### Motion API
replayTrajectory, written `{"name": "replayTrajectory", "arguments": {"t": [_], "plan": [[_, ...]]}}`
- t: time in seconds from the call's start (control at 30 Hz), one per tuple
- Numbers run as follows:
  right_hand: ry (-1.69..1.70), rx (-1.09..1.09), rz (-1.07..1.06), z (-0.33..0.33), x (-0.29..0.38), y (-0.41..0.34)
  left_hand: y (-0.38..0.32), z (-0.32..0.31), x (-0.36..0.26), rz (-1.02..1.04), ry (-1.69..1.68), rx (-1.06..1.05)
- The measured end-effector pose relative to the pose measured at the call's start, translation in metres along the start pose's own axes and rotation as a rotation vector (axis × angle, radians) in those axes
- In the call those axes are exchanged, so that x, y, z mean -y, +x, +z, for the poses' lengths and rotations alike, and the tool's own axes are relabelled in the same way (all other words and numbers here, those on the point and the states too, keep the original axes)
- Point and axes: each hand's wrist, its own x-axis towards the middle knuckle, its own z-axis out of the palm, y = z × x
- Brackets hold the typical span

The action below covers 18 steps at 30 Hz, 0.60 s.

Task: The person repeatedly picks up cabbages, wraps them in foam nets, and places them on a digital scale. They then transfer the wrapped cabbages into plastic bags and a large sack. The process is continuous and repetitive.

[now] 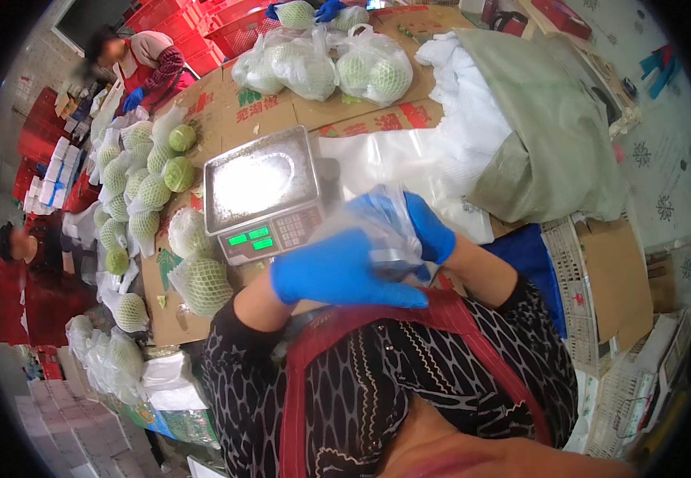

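In front of my chest, my right hand [430, 230], in a blue glove, grips a crumpled clear plastic bag [390, 254]. My left hand [327, 269], gloved the same way, lies against the bag's near side with its thumb spread away; its other fingertips are blurred. Just beyond my left hand stands a digital scale [261, 185] with a bare metal pan and lit green displays. Two round green vegetables, cabbages by their look, in white foam nets [202, 284] sit left of the scale. A stack of clear plastic bags [381, 158] lies flat beyond my right hand.
Several netted cabbages [142, 173] cover the table's left side. Bagged ones [375, 69] stand at the far edge. A green sack [548, 119] spilling white foam nets [465, 107] fills the right. Co-workers [148, 66] are at the left; another person's blue-gloved hands [328, 10] are at the far end.
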Motion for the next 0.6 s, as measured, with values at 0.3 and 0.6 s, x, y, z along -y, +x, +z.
{"name": "replayTrajectory", "arguments": {"t": [0.3,0.6], "plan": [[0.565,-0.104,0.204,-0.026,0.03,0.015,0.004,0.0,0.032,-0.045,-0.091,0.012],[0.454,0.167,0.363,-0.001,-0.073,-0.08,-0.059,-0.031,0.17,-0.512,0.788,-0.764]]}}
